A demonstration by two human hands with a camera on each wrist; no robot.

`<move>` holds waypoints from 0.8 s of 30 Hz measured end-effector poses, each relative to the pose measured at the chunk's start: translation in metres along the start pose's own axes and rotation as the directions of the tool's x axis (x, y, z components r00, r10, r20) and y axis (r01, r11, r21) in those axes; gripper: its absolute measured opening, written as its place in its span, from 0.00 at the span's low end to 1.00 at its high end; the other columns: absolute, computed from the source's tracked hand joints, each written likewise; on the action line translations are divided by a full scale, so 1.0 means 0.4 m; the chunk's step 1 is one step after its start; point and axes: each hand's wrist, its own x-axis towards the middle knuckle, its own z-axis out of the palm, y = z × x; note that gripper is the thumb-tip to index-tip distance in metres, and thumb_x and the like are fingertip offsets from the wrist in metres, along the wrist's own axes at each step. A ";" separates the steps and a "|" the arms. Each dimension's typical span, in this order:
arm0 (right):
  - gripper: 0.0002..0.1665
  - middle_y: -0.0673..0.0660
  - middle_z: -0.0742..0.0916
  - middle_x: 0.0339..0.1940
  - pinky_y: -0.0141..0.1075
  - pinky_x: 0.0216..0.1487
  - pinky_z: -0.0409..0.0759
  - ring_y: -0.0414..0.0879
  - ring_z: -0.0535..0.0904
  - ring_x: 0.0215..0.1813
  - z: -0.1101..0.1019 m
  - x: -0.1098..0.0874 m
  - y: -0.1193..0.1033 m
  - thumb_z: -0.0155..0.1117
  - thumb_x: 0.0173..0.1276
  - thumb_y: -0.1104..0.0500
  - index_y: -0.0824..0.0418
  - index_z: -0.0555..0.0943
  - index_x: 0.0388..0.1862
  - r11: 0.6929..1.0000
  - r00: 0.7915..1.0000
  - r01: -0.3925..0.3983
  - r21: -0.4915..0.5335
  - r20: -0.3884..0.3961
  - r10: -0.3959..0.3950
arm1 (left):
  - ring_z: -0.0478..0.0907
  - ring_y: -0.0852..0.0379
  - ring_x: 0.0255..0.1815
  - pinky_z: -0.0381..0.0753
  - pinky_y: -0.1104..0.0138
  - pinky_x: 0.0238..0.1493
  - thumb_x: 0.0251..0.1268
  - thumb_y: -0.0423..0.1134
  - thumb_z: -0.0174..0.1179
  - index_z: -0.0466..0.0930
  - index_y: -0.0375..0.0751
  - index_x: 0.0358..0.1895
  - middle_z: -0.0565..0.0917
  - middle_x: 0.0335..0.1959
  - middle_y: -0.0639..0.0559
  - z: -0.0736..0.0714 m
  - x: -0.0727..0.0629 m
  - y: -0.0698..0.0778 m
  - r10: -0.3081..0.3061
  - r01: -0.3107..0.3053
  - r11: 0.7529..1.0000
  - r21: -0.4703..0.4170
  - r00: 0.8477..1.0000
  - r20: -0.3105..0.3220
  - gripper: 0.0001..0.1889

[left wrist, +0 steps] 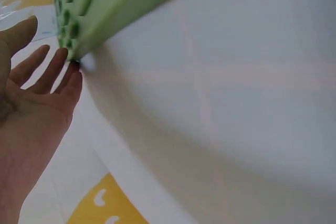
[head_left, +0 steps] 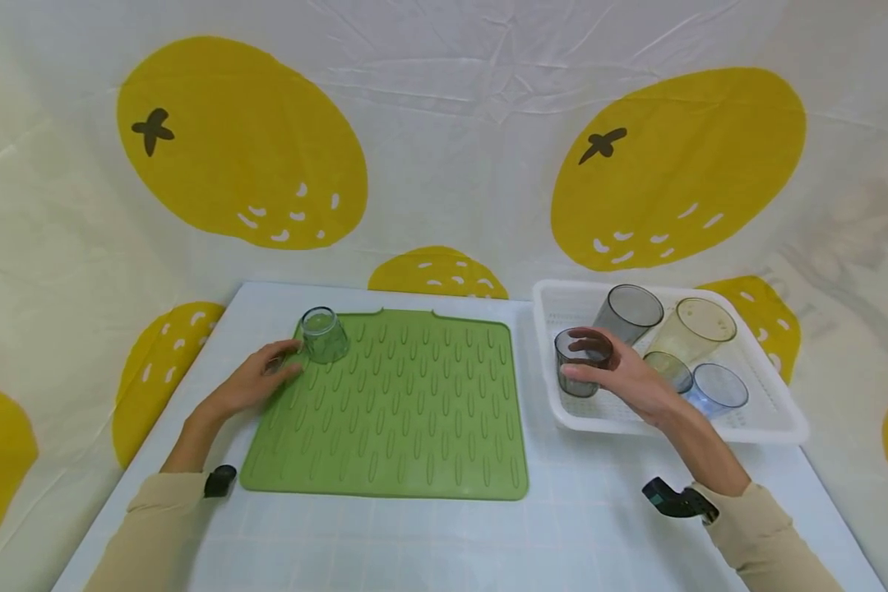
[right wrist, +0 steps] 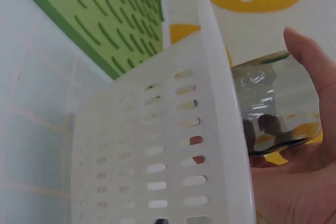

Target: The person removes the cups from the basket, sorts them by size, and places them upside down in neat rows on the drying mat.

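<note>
My right hand (head_left: 622, 374) grips a smoky grey glass (head_left: 579, 380) at the left end of the white basket (head_left: 673, 429). In the right wrist view the thumb lies on one side of that grey glass (right wrist: 278, 106) and the fingers on the other, just past the basket's rim. A clear, faintly greenish glass (head_left: 326, 339), seemingly upside down, stands on the far left corner of the green drying mat (head_left: 392, 411). Beside it, at the mat's left edge, is my left hand (head_left: 255, 378), fingers loosely bent and holding nothing. The left wrist view shows those fingers near the mat's edge.
Inside the basket are also a taller grey glass (head_left: 629, 316), a yellow glass (head_left: 691, 329), a small yellowish glass (head_left: 669, 372) and a blue glass (head_left: 718, 390). A white cloth (head_left: 451, 131) with yellow fruit prints hangs behind the table (head_left: 414, 543).
</note>
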 end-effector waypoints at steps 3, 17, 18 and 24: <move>0.40 0.64 0.73 0.72 0.27 0.58 0.78 0.39 0.78 0.62 0.002 0.004 -0.001 0.70 0.73 0.57 0.61 0.63 0.77 0.999 0.998 0.038 0.020 -0.040 -0.037 | 0.60 0.24 0.73 0.61 0.35 0.71 0.83 0.39 0.51 0.56 0.21 0.76 0.65 0.71 0.20 -0.002 -0.004 0.016 -0.006 0.006 1.000 -0.017 1.000 -0.024 0.30; 0.38 0.62 0.74 0.70 0.26 0.57 0.79 0.41 0.78 0.63 0.015 0.020 -0.058 0.68 0.74 0.61 0.58 0.64 0.78 0.984 0.981 0.146 0.101 -0.139 -0.132 | 0.75 0.35 0.62 0.76 0.70 0.59 0.83 0.40 0.51 0.65 0.27 0.74 0.76 0.64 0.28 -0.002 -0.008 0.098 0.024 -0.018 0.999 0.026 0.971 -0.238 0.25; 0.38 0.62 0.74 0.70 0.27 0.58 0.79 0.41 0.77 0.63 0.019 0.021 -0.063 0.68 0.74 0.61 0.58 0.64 0.78 0.982 0.981 0.150 0.114 -0.142 -0.133 | 0.76 0.36 0.61 0.74 0.76 0.56 0.83 0.40 0.52 0.66 0.27 0.73 0.77 0.63 0.29 0.000 -0.007 0.106 0.032 -0.027 0.999 0.024 0.966 -0.255 0.25; 0.36 0.59 0.74 0.69 0.28 0.58 0.79 0.45 0.76 0.65 0.049 0.038 -0.084 0.68 0.72 0.66 0.58 0.66 0.76 0.949 0.971 0.214 0.231 -0.153 -0.182 | 0.76 0.40 0.60 0.69 0.85 0.51 0.82 0.37 0.53 0.69 0.29 0.73 0.77 0.64 0.31 0.017 0.002 0.157 0.071 -0.081 0.997 -0.020 0.953 -0.296 0.23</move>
